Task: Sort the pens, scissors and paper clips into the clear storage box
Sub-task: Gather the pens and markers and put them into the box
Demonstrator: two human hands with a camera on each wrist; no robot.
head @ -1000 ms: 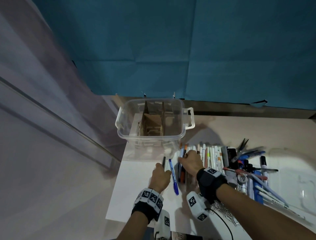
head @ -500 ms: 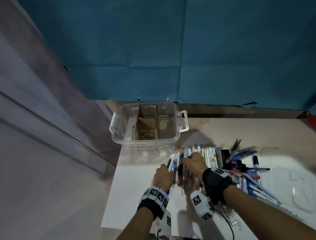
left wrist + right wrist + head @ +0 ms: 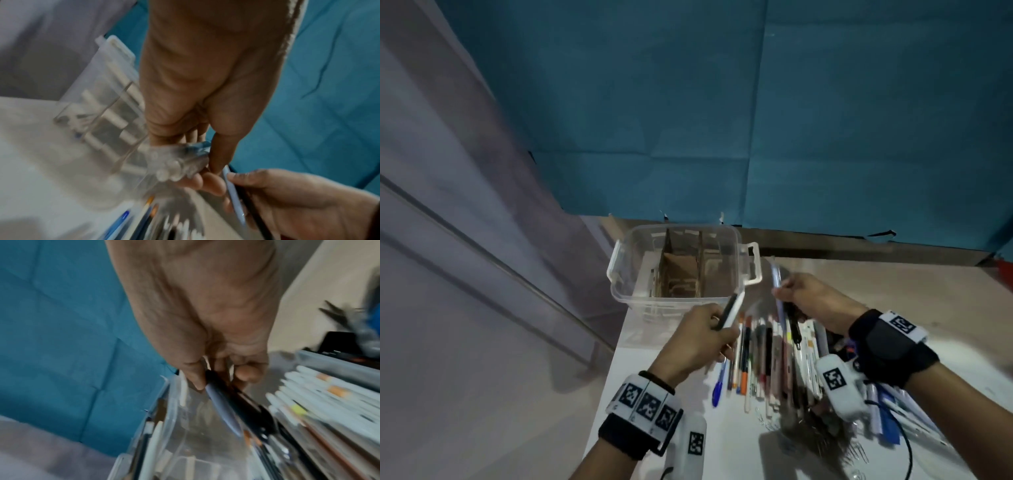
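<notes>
The clear storage box (image 3: 739, 255) with cardboard dividers stands at the table's far left, also seen as the box (image 3: 107, 91) and the box (image 3: 172, 426) in the wrist views. My left hand (image 3: 709, 329) is raised just in front of it and grips a few pens (image 3: 731, 310), one white and one black. My right hand (image 3: 791, 298) is up to the right of the box and holds a light-blue pen (image 3: 776, 277) and a black pen (image 3: 792, 327); the right wrist view shows the same blue pen (image 3: 222, 408). A row of pens (image 3: 767, 359) lies on the table below both hands.
More pens and markers (image 3: 900, 414) are heaped at the right under my right forearm. Scissors (image 3: 337, 314) lie further right. Paper clips (image 3: 856, 452) are scattered near the front edge. The white table top (image 3: 654, 370) ends at the left just beside the box.
Both hands have lifted off the row of pens, each with pens in its grip, and risen toward the box. The camera view has shifted left.
</notes>
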